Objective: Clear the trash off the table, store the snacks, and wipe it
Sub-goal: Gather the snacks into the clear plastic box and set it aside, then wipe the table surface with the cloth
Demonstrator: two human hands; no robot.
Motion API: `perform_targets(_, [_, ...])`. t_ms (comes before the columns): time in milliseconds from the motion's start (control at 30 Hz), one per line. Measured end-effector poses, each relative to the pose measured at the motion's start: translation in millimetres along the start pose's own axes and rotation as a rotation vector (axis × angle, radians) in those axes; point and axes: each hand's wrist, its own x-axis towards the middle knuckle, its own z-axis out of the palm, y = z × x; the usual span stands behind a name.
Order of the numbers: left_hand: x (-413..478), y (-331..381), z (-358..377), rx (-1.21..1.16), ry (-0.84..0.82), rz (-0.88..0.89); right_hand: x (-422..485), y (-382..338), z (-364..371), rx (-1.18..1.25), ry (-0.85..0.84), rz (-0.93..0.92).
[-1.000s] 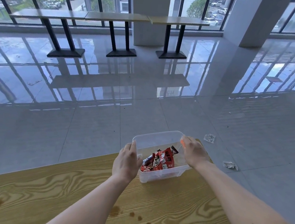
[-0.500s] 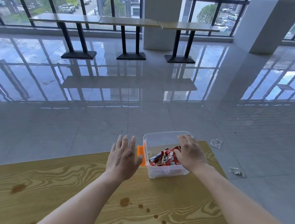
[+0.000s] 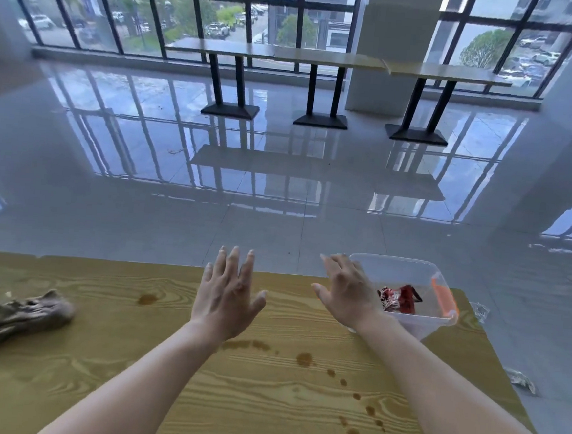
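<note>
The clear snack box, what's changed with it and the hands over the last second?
Both hands have let go of the clear box: the left hand came off first, then the right hand, and both now hover open over the table. The view swung left, bringing a crumpled rag into sight. The red snack packet stays inside the box, and the brown stains remain unwiped.

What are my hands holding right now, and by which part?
Nothing. The left hand hovers open over the table; the right hand is open beside the clear box, not gripping it.

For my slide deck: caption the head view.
Open hands above a stained table; snacks in bin, rag at left.
</note>
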Motion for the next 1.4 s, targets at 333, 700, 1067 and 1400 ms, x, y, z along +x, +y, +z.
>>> perform_targets(333, [-57,-108,-31,-0.017,0.072,-0.153,19,-128,23,-0.005,-0.036,-0.153])
perform_targets(700, [-137,-253,-26,0.022,0.026,-0.342,30,-290,117,0.057,-0.174,-0.294])
perform_targets(1067, [-215,-372,20,0.049,-0.076,-0.537,55,-420,233,0.088,-0.386,-0.481])
perform_targets(1400, [-245,-417,99,0.042,-0.261,-0.555,104,-503,325,0.016,-0.524,-0.533])
